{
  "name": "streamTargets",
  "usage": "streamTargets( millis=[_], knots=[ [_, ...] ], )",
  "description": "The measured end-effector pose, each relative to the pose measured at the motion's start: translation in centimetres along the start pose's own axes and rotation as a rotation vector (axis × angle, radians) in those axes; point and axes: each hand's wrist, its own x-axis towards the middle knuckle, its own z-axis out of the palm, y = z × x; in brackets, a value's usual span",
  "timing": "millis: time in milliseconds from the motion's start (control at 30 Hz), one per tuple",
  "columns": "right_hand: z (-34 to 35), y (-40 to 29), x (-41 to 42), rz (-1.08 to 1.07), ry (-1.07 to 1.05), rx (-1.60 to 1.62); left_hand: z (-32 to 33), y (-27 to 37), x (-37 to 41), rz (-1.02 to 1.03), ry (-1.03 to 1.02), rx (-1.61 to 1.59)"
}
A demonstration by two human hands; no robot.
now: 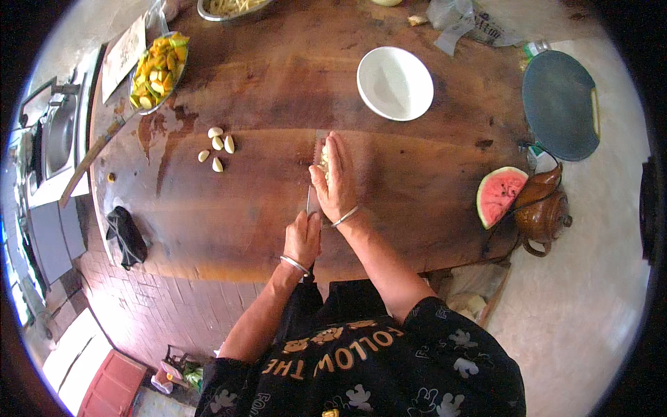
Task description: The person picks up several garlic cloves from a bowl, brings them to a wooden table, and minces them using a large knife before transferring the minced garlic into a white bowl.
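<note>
My left hand (301,242) grips the handle of a knife (310,199), whose blade runs away from me, flat and low over the wooden table. My right hand (337,180) lies stretched out over the blade, fingers together and thumb apart. Small pale pieces that look like cut garlic (325,159) show beside its thumb and fingers, on the blade. The palm hides part of the blade and the pieces. To the left, several peeled garlic cloves (217,143) lie in a loose group. Beyond my right hand stands a white bowl (395,83) with nothing visible in it.
Cut squash-like pieces fill a dish (159,73) at the far left, near a wooden stick (96,156) over the table edge. On the right are a watermelon wedge (500,195), a brown teapot (544,216) and a dark oval board (560,104). A black pouch-like item (126,237) lies front left.
</note>
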Motion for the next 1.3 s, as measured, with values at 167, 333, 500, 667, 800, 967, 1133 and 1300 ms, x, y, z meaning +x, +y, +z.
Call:
streamTargets(
  millis=[167,333,500,667,800,967,1133,1300],
  knots=[
    [-4.9,-2.5,5.5,-0.064,0.102,0.022,0.3,5.5,1.2,0.085,-0.037,0.048],
    [-9.4,-1.9,12.3,-0.066,0.293,0.093,1.2,11.5,4.6,0.101,0.027,0.046],
    [-10.9,6.3,14.7,-0.025,0.331,0.108,0.6,13.8,4.5,-0.136,-0.011,0.046],
    [-11.6,8.1,16.2,0.275,0.295,0.489,-2.5,11.8,3.9,-0.125,0.141,0.073],
    [-13.2,8.0,17.1,0.595,0.205,1.229,-1.2,15.6,6.0,-0.097,0.022,-0.041],
    [-13.7,7.1,16.7,0.717,-0.051,1.858,1.7,15.2,9.8,-0.1,-0.235,-0.162],
    [-15.9,7.0,17.1,0.769,0.057,1.629,0.9,12.2,11.1,0.013,-0.017,0.269],
    [-15.3,8.4,16.2,0.712,-0.031,1.566,2.1,14.9,10.7,0.082,-0.166,0.267]
  ],
)
